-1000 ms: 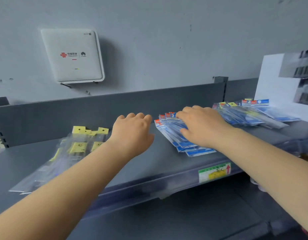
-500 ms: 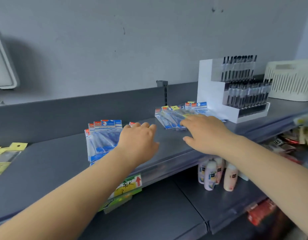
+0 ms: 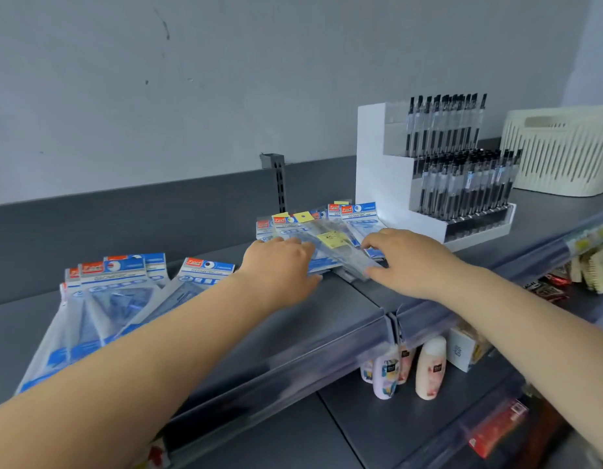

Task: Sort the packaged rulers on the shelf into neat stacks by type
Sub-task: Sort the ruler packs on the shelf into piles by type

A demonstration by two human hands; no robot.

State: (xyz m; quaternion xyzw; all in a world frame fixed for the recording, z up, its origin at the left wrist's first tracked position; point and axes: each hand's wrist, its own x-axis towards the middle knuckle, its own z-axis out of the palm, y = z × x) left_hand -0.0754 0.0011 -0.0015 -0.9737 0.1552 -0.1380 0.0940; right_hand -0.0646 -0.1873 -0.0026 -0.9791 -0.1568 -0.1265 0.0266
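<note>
On the grey shelf (image 3: 327,316) lies a fanned stack of blue-headed geometric ruler packs (image 3: 124,292) at the left. A mixed pile of blue-headed packs (image 3: 357,214) lies further right by the pen stand. Across it lies a clear ruler pack with a yellow header and yellow label (image 3: 330,238). My left hand (image 3: 279,265) rests knuckles up on the left edge of this pile. My right hand (image 3: 408,262) is at the pile's right edge, with thumb and forefinger pinching the near end of the yellow-labelled pack.
A white stand full of black pens (image 3: 462,184) is just right of the pile, with a cream slatted basket (image 3: 561,154) beyond it. A slotted upright (image 3: 279,184) stands at the back rail. Bottles (image 3: 428,367) and small goods sit on the lower shelf.
The view swung right; the yellow-tagged stack at far left left the view. Both hands moved from the blue stack to the mixed pile by the pen stand, and my right hand took the yellow-labelled pack.
</note>
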